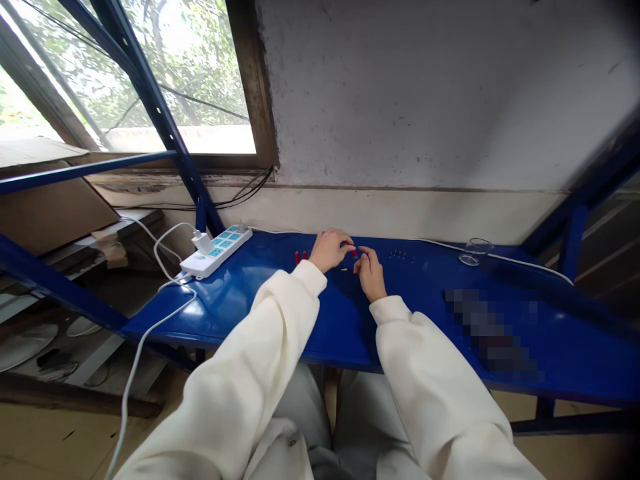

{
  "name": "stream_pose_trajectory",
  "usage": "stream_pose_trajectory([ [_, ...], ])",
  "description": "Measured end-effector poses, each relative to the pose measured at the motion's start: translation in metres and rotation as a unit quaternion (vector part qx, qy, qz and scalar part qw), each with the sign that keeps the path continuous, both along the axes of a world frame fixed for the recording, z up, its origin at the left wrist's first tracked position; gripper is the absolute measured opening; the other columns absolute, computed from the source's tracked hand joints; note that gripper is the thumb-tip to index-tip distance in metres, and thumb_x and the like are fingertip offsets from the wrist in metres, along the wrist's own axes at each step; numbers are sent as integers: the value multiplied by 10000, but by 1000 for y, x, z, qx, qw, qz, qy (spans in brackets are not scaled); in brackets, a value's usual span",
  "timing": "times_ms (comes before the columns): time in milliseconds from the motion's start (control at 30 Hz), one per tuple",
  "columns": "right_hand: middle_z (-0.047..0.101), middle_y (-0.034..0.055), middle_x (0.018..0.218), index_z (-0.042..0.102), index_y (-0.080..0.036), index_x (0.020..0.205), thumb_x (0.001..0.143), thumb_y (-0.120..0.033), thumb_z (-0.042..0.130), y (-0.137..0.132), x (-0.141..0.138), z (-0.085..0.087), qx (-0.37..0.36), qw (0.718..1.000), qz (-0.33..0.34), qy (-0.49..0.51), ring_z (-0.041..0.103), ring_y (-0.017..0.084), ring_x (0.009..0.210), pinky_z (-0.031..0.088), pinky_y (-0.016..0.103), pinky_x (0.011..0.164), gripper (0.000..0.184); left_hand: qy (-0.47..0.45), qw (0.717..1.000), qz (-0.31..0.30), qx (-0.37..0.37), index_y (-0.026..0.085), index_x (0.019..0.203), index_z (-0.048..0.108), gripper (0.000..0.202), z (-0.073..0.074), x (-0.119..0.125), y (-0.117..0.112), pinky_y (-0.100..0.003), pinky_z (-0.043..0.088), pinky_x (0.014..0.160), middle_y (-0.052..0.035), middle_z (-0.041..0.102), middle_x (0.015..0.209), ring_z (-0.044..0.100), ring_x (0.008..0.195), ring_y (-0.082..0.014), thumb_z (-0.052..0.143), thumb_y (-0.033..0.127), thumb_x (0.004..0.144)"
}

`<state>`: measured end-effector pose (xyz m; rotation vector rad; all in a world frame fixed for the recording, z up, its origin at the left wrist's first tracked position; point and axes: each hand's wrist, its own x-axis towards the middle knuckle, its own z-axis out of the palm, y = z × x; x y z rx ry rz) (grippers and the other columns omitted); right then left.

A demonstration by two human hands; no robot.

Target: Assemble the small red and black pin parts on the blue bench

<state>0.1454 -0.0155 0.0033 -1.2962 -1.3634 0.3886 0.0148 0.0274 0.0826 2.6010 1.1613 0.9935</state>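
Both my hands rest on a blue metal shelf [260,300], in white sleeves. My left hand [330,249] has its fingers curled and pinches a small red piece [354,253] at its fingertips. My right hand [371,272] is closed too, its thumb and forefinger meeting the same red piece from the right. Two more small red pieces [301,256] stand on the shelf just left of my left hand. A row of several tiny dark parts [400,254] lies to the right of my hands.
A white power strip [216,251] with blue sockets, a plugged charger and a white cable [145,340] lies at the shelf's left. A small clear glass dish [474,251] sits at the back right. Blue frame bars, a window and a grey wall surround the shelf.
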Motion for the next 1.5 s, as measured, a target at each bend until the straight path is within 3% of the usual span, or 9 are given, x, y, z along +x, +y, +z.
stream_pose_trajectory([
  [67, 525, -31, 548, 468, -169, 1098, 863, -362, 257, 0, -1, 0, 6, 1000, 8, -7, 501, 129, 536, 372, 257, 593, 370, 56, 998, 21, 5, 200, 754, 662, 81, 16, -7, 11, -369, 343, 840, -43, 641, 877, 515, 928, -216, 596, 232, 720],
  [133, 518, -30, 544, 474, -165, 1086, 863, -362, 257, 0, -1, 0, 9, 1000, 0, -6, 501, 130, 540, 374, 257, 600, 369, 103, 994, 39, -13, 191, 727, 660, 74, 23, -14, 22, -392, 316, 849, -50, 640, 880, 505, 947, -231, 598, 167, 696],
  [200, 517, -28, 544, 481, -165, 1074, 862, -363, 257, 1, 0, 0, 10, 1000, -4, -4, 504, 133, 546, 375, 259, 605, 366, 147, 987, 51, -43, 182, 714, 656, 118, 21, -19, 31, -414, 292, 856, -53, 646, 847, 506, 936, -232, 579, 102, 672],
  [333, 525, -26, 542, 490, -175, 1058, 860, -364, 260, 1, 0, 0, 2, 1000, 2, -6, 510, 137, 548, 375, 265, 614, 357, 202, 975, 61, -69, 170, 728, 652, 208, 1, -25, 38, -429, 269, 856, -63, 649, 828, 507, 924, -229, 525, 36, 633],
  [533, 520, -21, 546, 498, -180, 1042, 860, -363, 260, 0, -1, 2, 1, 1000, 9, -10, 501, 138, 544, 375, 265, 604, 351, 218, 973, 57, -58, 166, 758, 650, 240, -14, -28, 39, -420, 260, 854, -71, 648, 853, 506, 923, -220, 502, 39, 617],
  [1500, 515, -21, 541, 506, -181, 1020, 858, -370, 258, -1, -1, 3, -2, 1000, 4, -19, 500, 140, 544, 374, 263, 600, 350, 212, 973, 50, -79, 165, 731, 631, 232, -14, -29, 40, -433, 239, 864, -66, 645, 852, 525, 898, -229, 490, 32, 604],
])
